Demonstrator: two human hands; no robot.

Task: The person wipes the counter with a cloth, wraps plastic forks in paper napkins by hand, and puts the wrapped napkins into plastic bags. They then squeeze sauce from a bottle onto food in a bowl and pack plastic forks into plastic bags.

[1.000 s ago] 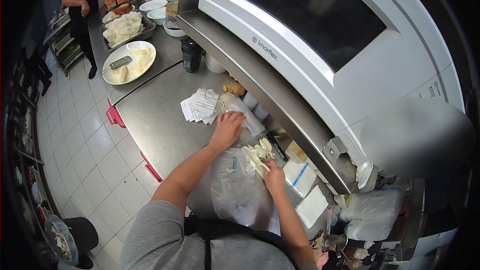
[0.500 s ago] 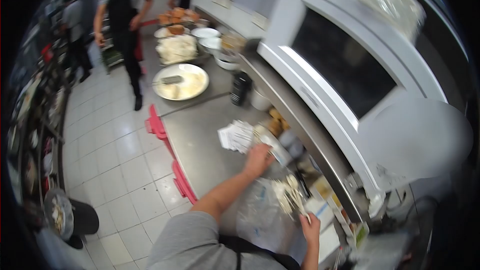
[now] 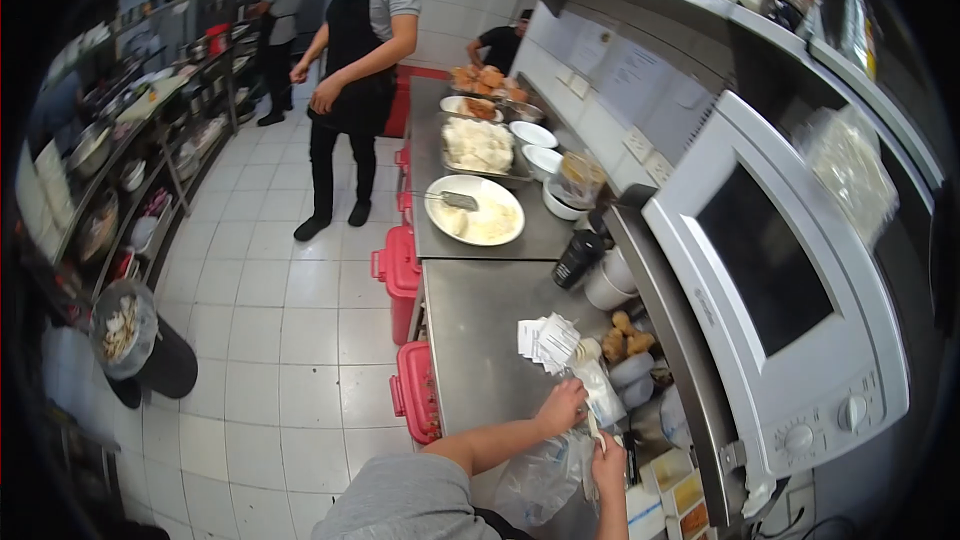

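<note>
My right hand point(image 3: 608, 465) is closed around a slim cream-coloured piece of cutlery point(image 3: 594, 426), whose exact kind I cannot make out. Close by, my left hand point(image 3: 563, 407) has its fingers drawn together near the cutlery's upper end; what they hold, if anything, is hidden. A clear plastic bag point(image 3: 535, 480) lies crumpled on the steel table beneath both hands. Just beyond my left hand is a white plastic-wrapped packet point(image 3: 600, 392), and past it a fanned stack of white paper slips point(image 3: 548, 340).
A microwave point(image 3: 790, 290) stands on a raised shelf at right. Beyond the slips are a black cup point(image 3: 578, 258) and an oval white dish point(image 3: 475, 210). Red lidded bins point(image 3: 415, 395) line the table's left side. A person in a black apron point(image 3: 360, 70) stands in the aisle.
My view has swung, bringing more of the aisle and shelf into sight. My right hand has come up to my left with the cutlery. The aproned person is nearer.
</note>
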